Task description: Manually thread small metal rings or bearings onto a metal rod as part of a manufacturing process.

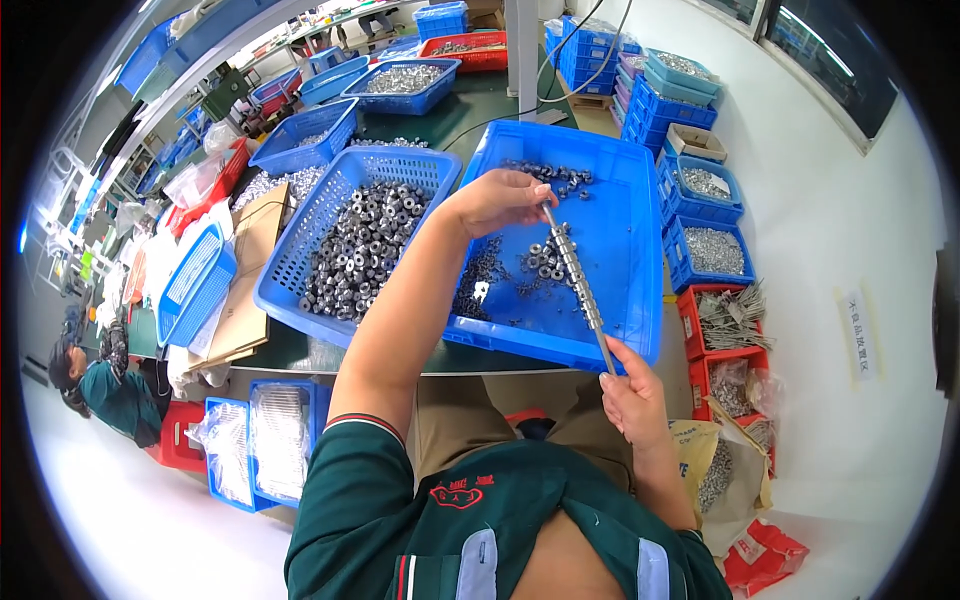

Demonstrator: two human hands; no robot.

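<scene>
A thin metal rod (580, 285) runs slantwise over a shallow blue tray (625, 200). Several small metal rings are threaded on its upper half. My right hand (632, 398) grips the rod's lower end near the tray's front edge. My left hand (500, 200) pinches the rod's top end with fingers closed. Loose dark metal rings (545, 262) lie scattered on the tray floor below the rod. To the left stands a blue mesh basket (300, 250) heaped with the same grey rings (365, 245).
More blue baskets of metal parts (405, 80) line the green table behind. Stacked blue and red crates (710, 250) of parts stand on the floor at right, with bags (725, 470) below. Another person (105, 385) sits at far left. Cardboard (245, 270) lies beside the basket.
</scene>
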